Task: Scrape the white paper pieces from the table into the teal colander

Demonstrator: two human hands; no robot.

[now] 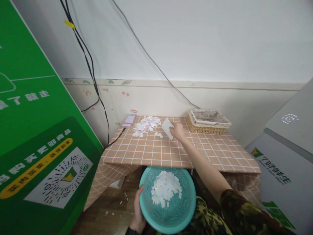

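My left hand (138,207) is closed on the left rim of a round turquoise plastic basket (171,220), held below the table's front edge. A heap of small white paper pieces (166,187) lies inside it. Over the table, my right hand (177,131) grips a flat white card (167,129) between thumb and fingers. To the left of the card is a spread pile of white and pinkish paper scraps (148,124), with a few loose scraps (158,134) between the pile and the card.
A brown checked cloth covers the table (141,153). At its back right stands a lined wicker basket (209,121); at the back left lies a pixelated flat object (129,120). Black cables (91,65) hang at left beside a green panel (49,130). Paper bits lie on the floor (110,213).
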